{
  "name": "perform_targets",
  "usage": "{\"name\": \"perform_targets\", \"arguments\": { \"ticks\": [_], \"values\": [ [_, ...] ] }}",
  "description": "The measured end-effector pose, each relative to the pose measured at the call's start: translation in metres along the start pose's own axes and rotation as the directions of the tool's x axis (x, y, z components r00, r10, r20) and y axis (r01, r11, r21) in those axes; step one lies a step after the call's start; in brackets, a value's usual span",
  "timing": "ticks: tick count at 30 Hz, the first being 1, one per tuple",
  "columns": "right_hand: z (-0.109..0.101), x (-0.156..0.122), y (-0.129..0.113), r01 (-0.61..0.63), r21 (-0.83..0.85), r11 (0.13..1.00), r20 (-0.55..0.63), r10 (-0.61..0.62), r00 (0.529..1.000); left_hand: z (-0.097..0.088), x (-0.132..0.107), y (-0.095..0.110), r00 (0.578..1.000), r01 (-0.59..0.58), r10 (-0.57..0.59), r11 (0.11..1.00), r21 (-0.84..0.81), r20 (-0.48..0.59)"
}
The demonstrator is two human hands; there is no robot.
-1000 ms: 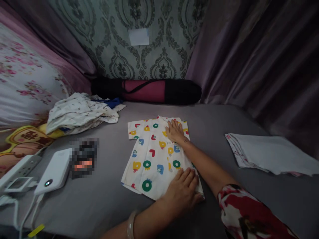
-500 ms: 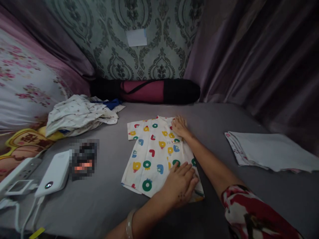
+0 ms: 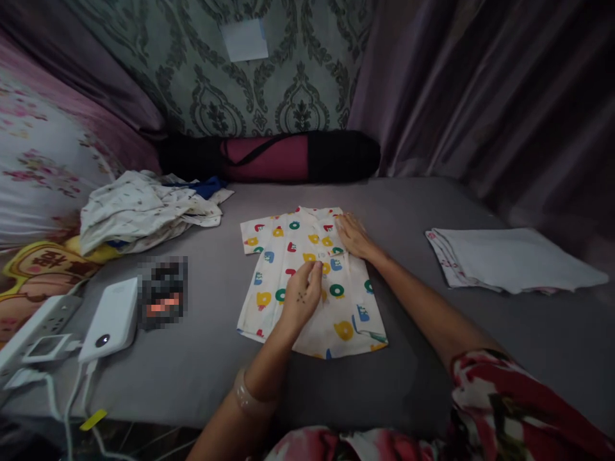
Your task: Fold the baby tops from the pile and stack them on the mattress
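Note:
A small white short-sleeved shirt (image 3: 314, 330) lies spread out, printed with red, yellow, green and blue letter shapes. At its right shoulder edge my right hand (image 3: 354, 235) rests with fingers stretched out and pressed flat. My left hand (image 3: 302, 294), a pale bangle (image 3: 250, 396) on its wrist, is over the middle of the shirt. It is turned on its side with the thumb up; most of its fingers are hidden, so its grip cannot be made out. The sleeve on the right side is not visible, while the left one lies outward.
The shirt is on a grey sheet (image 3: 408, 358). A folded white cloth (image 3: 519, 259) lies at right, crumpled clothes (image 3: 144, 211) at left. Nearer left are a white power bank (image 3: 109, 320), a power strip (image 3: 41, 326) and cables. A black and maroon roll bag (image 3: 269, 157) lies along the wall.
My left hand has moved from flat on the shirt's lower right to its middle and turned on its side. My right hand stays by the shoulder. The view has tilted down.

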State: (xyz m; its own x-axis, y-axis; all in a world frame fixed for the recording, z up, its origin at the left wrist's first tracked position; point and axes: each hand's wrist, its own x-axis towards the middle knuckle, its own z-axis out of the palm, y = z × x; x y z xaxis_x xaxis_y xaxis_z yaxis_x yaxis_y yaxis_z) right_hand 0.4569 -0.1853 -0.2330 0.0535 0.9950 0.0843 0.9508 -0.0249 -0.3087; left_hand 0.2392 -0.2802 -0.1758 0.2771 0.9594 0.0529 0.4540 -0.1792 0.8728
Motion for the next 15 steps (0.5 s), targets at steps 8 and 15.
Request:
{"name": "perform_targets", "arguments": {
  "ticks": [8,15],
  "values": [
    [0.011,-0.053,-0.021,0.043,-0.125,0.991,0.020,-0.041,0.999,-0.004,0.007,-0.009,0.998,-0.012,0.011,1.000,-0.007,-0.061],
    [0.004,-0.098,-0.031,0.098,-0.052,0.994,0.088,-0.093,0.992,-0.013,0.020,-0.033,0.984,0.032,-0.038,0.999,-0.038,-0.174]
  ]
}}
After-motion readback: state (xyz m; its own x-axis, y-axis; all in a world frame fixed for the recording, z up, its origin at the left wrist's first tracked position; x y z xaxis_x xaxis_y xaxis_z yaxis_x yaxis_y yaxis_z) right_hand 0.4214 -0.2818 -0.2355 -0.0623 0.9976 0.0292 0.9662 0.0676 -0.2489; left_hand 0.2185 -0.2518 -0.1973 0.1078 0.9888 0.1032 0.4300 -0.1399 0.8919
